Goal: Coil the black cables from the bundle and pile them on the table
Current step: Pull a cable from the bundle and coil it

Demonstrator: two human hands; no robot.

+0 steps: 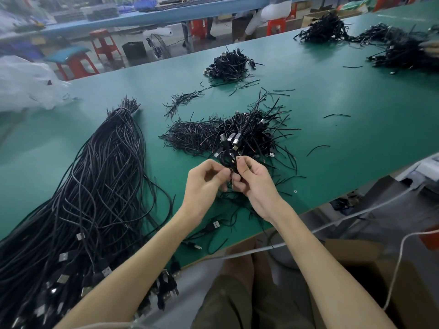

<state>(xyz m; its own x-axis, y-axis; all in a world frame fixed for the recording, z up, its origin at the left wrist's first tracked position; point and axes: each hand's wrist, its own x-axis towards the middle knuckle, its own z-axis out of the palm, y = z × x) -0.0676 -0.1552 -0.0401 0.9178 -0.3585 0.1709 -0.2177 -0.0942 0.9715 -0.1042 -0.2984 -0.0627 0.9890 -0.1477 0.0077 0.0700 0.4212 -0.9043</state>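
both hands, left hand (204, 180) and right hand (253, 178), pinch a black cable (229, 160).

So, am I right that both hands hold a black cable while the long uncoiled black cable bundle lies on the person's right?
Not quite: in the head view the long uncoiled black cable bundle lies on the person's left.
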